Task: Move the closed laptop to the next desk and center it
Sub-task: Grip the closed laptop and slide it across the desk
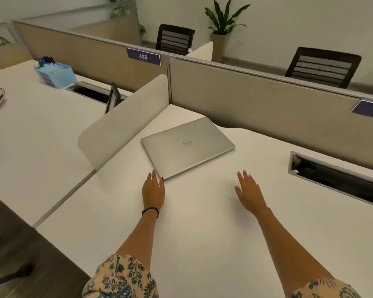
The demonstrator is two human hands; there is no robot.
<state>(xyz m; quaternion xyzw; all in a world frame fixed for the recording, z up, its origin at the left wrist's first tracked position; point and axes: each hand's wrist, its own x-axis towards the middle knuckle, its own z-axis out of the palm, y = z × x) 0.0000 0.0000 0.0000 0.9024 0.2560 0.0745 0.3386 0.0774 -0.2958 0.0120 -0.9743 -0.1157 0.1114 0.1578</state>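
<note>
I see the closed laptop [187, 148] lying flat on the white desk [202, 222] in front of me, turned at an angle, close to the low rounded divider [121, 123] on its left. My left hand [153, 191] is stretched out flat above the desk with its fingers [153, 176] loosely spread and empty; the thumb tip sits right at the laptop's near corner, though I cannot tell whether it actually touches. My right hand [249, 193] is also splayed wide and holds nothing, hovering near the desk, a clear gap away from the laptop's near edge. The laptop is a thin slab of brushed silver metal with rounded corners and a round logo in the middle of its lid. The desk surface is smooth and matte, with a dark rectangular cable slot [336, 179] cut in at the right. Behind it stands a beige fabric-faced partition [256, 100] with a metal top rail. Beyond the divider, the neighbouring desk [30, 125] is the same pale white and carries a light blue pen holder [56, 75]. A thin black band circles my left wrist, and floral sleeves cover both upper arms.
</note>
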